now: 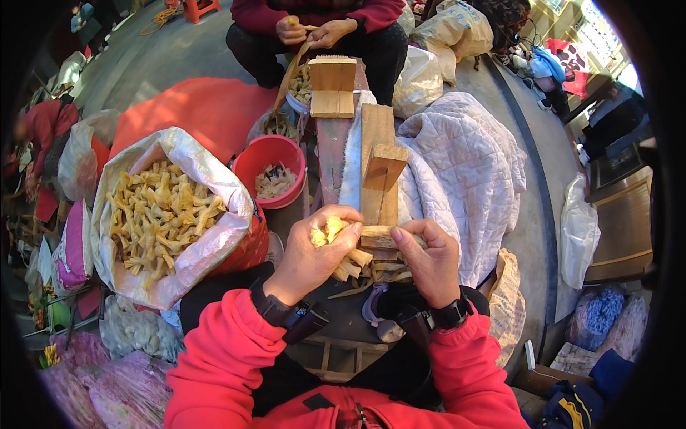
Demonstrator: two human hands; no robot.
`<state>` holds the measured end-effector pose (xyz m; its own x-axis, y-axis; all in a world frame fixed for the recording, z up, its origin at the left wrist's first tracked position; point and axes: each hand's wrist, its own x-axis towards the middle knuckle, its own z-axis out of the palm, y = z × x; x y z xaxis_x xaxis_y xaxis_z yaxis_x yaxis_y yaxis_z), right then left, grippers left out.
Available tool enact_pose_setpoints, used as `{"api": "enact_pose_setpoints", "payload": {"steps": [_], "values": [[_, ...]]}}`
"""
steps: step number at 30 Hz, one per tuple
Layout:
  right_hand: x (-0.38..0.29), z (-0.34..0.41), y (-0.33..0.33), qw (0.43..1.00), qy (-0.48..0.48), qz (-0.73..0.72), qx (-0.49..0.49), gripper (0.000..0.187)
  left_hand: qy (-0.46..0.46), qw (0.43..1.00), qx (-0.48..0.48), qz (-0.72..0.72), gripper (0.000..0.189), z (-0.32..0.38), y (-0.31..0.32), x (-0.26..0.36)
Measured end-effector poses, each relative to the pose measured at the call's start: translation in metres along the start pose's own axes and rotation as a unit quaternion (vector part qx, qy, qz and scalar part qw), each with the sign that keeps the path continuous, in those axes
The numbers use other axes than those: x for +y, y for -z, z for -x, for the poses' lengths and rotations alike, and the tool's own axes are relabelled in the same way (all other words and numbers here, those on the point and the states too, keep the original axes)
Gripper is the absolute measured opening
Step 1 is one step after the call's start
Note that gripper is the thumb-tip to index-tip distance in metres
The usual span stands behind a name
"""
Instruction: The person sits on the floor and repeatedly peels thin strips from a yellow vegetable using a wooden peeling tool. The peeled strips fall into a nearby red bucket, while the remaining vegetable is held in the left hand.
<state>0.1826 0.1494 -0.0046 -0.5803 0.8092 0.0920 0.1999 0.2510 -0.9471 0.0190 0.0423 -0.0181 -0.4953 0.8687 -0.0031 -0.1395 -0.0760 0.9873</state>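
Note:
My left hand [321,246] holds several pale yellow dried plant pieces [356,260], with knobbly yellow ends showing between thumb and fingers. A straight, stalk-like piece [377,231] runs across to my right hand [430,257], which pinches its other end between thumb and fingers. Both hands are just before the near end of a wooden board [378,128] with an upright wooden block [386,166] on it. Limp yellowish strips [386,272] hang below the board between my hands. To the left, a white woven sack [177,137] holds a heap of similar dried pieces [163,214].
A red bucket [244,161] with pale scraps stands left of the bench [329,155]. Opposite, another person's hands [316,33] hold a long strip behind a toothed wooden block [332,80]. A quilted cloth [466,155] lies right of the board, near a paper-like sack [506,305].

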Motion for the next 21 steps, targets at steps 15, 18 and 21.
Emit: {"api": "enact_pose_setpoints", "payload": {"steps": [15,18,21], "values": [[0.011,0.011,-0.011,0.998,0.061,0.016,0.006,0.015,-0.101,0.983,0.032,-0.15,0.016,0.011,0.004,-0.009],[0.003,0.02,-0.018,0.966,0.228,0.11,-0.048,0.016,0.009,0.999,-0.018,-0.049,0.019,0.03,-0.003,-0.008],[0.002,0.019,-0.019,0.941,0.299,0.081,-0.135,0.015,0.201,0.976,-0.081,0.017,0.019,0.042,-0.002,-0.011]]}}
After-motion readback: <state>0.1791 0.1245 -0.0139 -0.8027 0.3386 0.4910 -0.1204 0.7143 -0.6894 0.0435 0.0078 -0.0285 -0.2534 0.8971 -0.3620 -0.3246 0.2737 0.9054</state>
